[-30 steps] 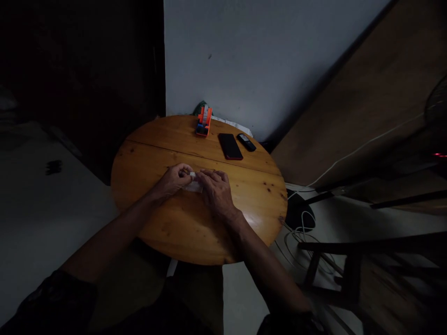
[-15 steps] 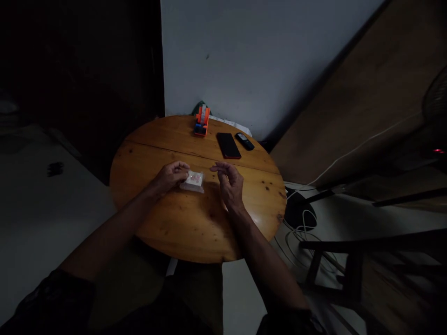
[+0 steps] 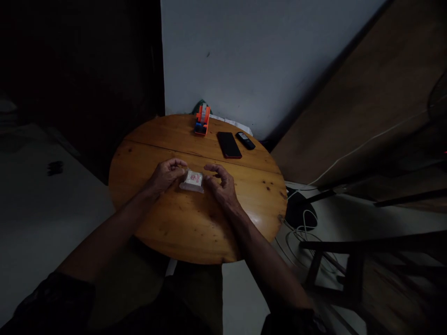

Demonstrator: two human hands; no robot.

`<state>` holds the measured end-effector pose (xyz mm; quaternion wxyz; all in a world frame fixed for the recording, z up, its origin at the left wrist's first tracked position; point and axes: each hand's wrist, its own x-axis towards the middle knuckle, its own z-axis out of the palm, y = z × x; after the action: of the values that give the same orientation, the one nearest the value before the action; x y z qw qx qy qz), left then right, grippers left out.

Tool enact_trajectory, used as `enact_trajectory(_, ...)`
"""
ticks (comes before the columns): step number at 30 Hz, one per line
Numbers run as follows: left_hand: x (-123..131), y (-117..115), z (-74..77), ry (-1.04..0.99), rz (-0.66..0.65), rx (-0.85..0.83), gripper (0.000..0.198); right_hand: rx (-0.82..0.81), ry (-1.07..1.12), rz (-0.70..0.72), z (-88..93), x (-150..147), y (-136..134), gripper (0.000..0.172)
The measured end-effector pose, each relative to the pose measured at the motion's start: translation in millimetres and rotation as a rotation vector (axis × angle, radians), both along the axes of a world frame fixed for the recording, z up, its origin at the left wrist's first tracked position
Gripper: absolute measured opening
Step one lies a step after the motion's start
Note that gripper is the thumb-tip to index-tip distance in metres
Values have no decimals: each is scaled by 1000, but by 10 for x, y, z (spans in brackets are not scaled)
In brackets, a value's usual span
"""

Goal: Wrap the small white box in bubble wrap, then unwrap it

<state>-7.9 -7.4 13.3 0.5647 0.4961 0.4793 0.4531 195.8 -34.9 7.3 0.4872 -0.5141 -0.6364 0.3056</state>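
A small clear plastic packet, with a whitish square and red print inside, lies near the middle of the round wooden table. At its far left corner, my left hand has thumb and fingers closed on the edge. My right hand is on the opposite side, its thumb close to the packet's right edge. The right index finger is stretched out and apart from the thumb. Whether that thumb touches the plastic, I cannot tell.
An orange tape dispenser stands at the table's far edge. A dark flat phone-like slab and a black keypad phone lie right of it. A dark wooden stool and loose cables are on the floor at right.
My right hand has moved left to the packet's right edge, its thumb and index finger now spread. My left hand has shifted slightly left, uncovering more of the packet's printed face.
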Motion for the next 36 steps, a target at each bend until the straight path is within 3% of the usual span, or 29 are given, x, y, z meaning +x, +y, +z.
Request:
enact_trajectory(11,54,-34,19,197,-52,128,36,-22,-71,76,-96,-168,164,38)
enact_trajectory(16,69,-27,-10,266,-38,188,32,-46,-53,8,-52,10,326,31)
enact_trajectory(21,71,-27,-11,299,-33,208,26,-187,-23,14,4,217,525,27)
enact_trajectory(26,75,-7,-34,329,-28,246,25,-326,56,158,29,30,666,40)
enact_trajectory(31,91,28,-66,401,15,375,15,-229,225,86,-45,-158,770,33)
enact_trajectory(36,100,20,-80,365,-15,307,15,-105,293,90,-80,-157,755,35)
